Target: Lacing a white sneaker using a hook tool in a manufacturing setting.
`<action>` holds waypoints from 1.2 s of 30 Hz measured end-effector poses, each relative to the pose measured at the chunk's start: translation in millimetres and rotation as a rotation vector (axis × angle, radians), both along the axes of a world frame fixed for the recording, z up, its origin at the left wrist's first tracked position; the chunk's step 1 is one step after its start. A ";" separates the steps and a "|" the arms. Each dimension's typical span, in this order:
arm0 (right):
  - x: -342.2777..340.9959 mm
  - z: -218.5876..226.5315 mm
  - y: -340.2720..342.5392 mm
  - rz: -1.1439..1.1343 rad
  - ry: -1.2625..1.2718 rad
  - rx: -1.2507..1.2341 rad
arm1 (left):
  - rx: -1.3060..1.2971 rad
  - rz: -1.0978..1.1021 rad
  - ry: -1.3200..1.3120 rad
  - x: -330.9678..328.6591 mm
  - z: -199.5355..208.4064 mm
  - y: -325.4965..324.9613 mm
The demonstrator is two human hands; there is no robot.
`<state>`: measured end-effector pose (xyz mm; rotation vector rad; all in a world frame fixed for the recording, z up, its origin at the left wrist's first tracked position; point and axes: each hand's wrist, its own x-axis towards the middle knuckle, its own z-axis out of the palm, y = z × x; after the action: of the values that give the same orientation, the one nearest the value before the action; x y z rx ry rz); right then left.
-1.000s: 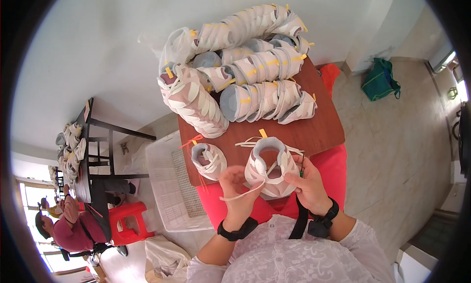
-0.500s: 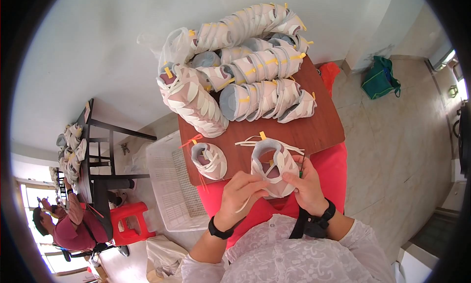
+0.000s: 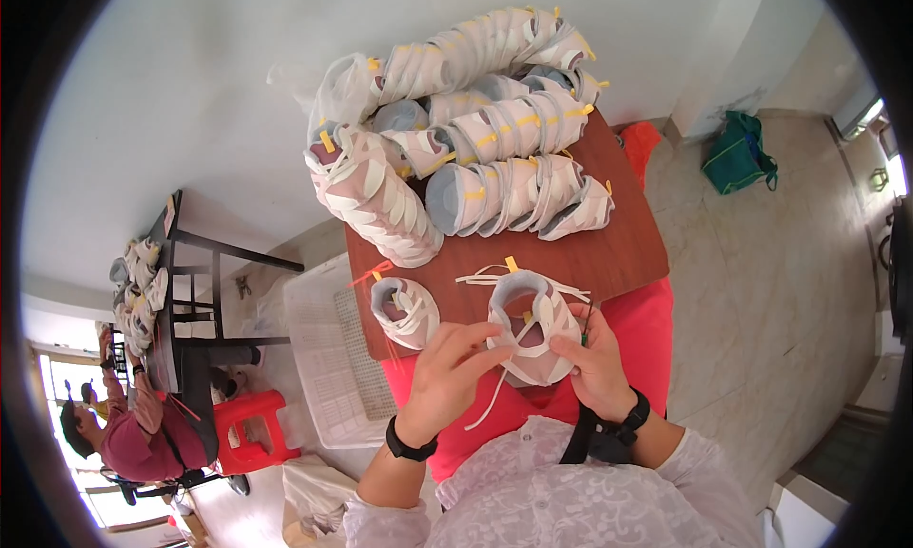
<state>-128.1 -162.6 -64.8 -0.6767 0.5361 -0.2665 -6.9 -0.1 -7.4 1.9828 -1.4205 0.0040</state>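
A pale pink and white shoe upper [image 3: 538, 360] with grey lining sits at the table's near edge, its toe toward me. My right hand [image 3: 597, 360] grips its right side, thumb on top. A thin dark tool with a green part [image 3: 585, 338] shows among those fingers; its kind is unclear. Beside the upper's left side is my left hand [image 3: 447, 372], thumb and forefinger apart and close to the edge. Below these fingers a white lace [image 3: 489, 403] hangs loose from the upper. More lace [image 3: 480, 279] lies across its heel, beside a yellow tab.
On the brown table [image 3: 628, 253], a smaller laced upper [image 3: 406, 312] stands left, with nested rows of uppers [image 3: 514, 192] behind. A white plastic crate [image 3: 314, 358] is left of the table. Farther left, a person [image 3: 157, 434] sits by a red stool [image 3: 252, 429]. A green bag [image 3: 740, 153] lies right.
My left hand has drawn left, away from the upper's toe, and its fingers have parted. The lace now hangs clear below it. My right hand keeps its grip.
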 end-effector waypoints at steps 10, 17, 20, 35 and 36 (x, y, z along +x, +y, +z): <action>-0.3 -0.5 3.0 0.035 0.018 0.012 | 0.043 -0.154 0.046 1.2 -1.3 8.5; 0.1 -0.6 9.3 -0.015 -0.007 -0.009 | -0.021 0.106 0.629 -20.5 -4.3 -23.3; 0.2 -4.3 7.2 -0.024 -0.037 -0.019 | -0.049 0.242 0.734 -27.4 -9.1 -25.2; -3.2 -11.0 5.2 0.073 -0.075 -0.274 | -0.066 0.207 0.551 -23.3 -2.9 -26.3; -3.9 -12.2 5.7 0.073 -0.075 -0.275 | -0.071 0.271 0.673 -23.9 -1.8 -27.0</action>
<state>-132.0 -156.9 -77.1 -0.9473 0.4055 -0.2992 -30.8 -27.1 -9.2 1.8495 -0.7088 -0.4426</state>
